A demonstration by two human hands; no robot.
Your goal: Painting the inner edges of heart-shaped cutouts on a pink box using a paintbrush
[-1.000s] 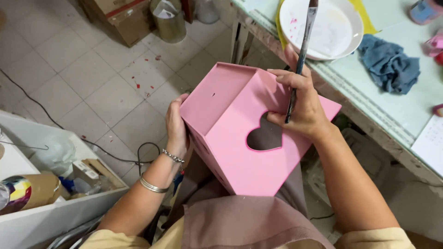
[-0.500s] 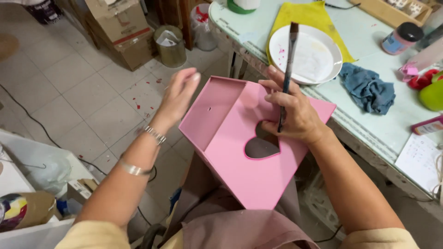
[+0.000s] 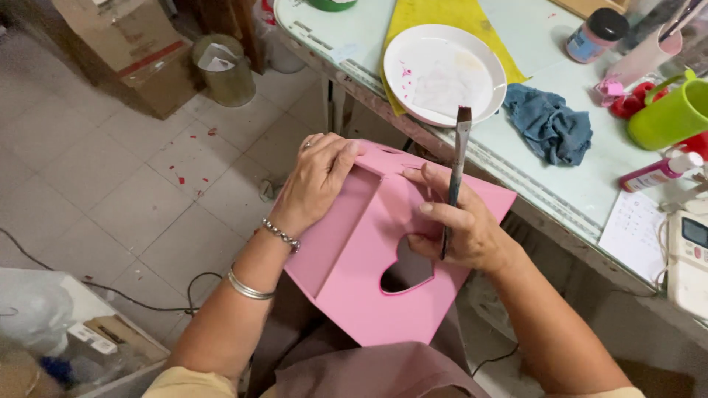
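Note:
A pink wooden house-shaped box (image 3: 354, 280) with a heart-shaped hole rests on my lap. My left hand (image 3: 317, 177) grips its upper left edge, fingers curled over the rim. My right hand (image 3: 457, 228) lies on the box's front just above the heart hole, with a flat paintbrush (image 3: 456, 173) between its fingers, bristles pointing up. A white plate (image 3: 442, 70) smeared with pale pink paint sits on the table beyond the box, on a yellow sheet (image 3: 435, 15).
The glass-topped table (image 3: 582, 184) at right carries a blue rag (image 3: 549, 121), a green mug (image 3: 667, 114), a small paint jar (image 3: 594, 33), a pink bottle (image 3: 656, 173) and a remote (image 3: 689, 262). Cardboard boxes (image 3: 129, 51) and a bin (image 3: 221, 70) stand on the tiled floor.
My left hand has come down from the air and taken hold of the box's upper edge. The box now lies flatter on my lap. The view has shifted toward the table.

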